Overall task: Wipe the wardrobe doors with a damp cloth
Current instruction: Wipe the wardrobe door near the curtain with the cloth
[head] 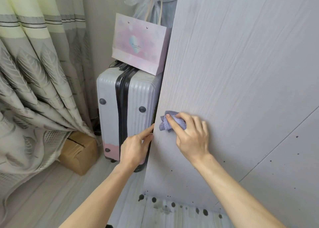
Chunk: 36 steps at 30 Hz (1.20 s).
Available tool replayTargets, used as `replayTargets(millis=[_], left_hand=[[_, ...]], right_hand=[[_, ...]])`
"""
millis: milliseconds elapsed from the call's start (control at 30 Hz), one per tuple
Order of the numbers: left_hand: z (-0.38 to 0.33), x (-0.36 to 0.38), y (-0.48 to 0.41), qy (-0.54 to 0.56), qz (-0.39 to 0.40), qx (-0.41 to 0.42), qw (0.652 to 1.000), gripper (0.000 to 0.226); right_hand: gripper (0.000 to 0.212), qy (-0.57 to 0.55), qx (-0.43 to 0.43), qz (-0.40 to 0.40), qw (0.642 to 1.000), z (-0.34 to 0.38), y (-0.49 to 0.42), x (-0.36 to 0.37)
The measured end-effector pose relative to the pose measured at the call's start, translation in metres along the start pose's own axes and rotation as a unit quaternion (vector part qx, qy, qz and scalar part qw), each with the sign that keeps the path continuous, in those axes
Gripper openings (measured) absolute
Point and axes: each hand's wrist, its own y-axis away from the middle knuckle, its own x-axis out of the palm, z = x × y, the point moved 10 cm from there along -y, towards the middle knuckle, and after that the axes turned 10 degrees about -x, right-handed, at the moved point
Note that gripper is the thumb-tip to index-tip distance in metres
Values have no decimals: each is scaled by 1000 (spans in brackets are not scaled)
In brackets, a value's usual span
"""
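Note:
The pale grey wood-grain wardrobe door fills the right half of the view, with small dark specks low on its face. My right hand presses a bunched purple cloth flat against the door near its left edge. My left hand rests at that left edge, fingers extended along it and touching it, with nothing in the palm.
A grey and pink suitcase stands close beside the door's edge, with a pink paper bag on top. A cardboard box sits on the floor under the grey curtain. Dark spots mark the floor at the door's base.

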Motion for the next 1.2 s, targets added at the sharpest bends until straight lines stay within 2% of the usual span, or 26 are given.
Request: replayTargets(millis=[133,200,267,367,433,533,700,800,900,1000,1100,1200], left_hand=[[5,4,0,-36,-20,0,999,43],[5,8,1,-28,-22,9,999,47],[2,9,4,-32,-29,24,999,53],[3,15,8,-33,-28,42,998,56],[5,23,12,-23,-15,45,999,57],[6,32,14,-12,-11,47,999,57],[10,38,9,-7,-1,44,999,65],[18,49,6,6,2,37,999,63],[29,61,2,38,-23,31,999,57],[27,70,5,67,-90,30,993,46],[27,68,8,105,-126,18,986,41],[32,69,7,107,-138,-2,985,45]], right_hand=[[50,-15,-57,76,995,28,54,32],[52,-21,-34,109,993,27,78,37],[50,-22,18,84,996,8,83,23],[43,-6,126,-5,992,-41,78,-16],[41,2,168,-56,984,-67,81,-33],[39,-13,143,-58,988,-64,99,-19],[43,-19,40,17,999,-25,149,19],[45,-11,30,31,999,-22,157,23],[41,-17,41,34,998,-20,154,23],[46,-23,25,31,999,-25,153,21],[42,-20,20,18,999,-26,156,22],[40,-25,15,-8,1000,-25,163,25]])
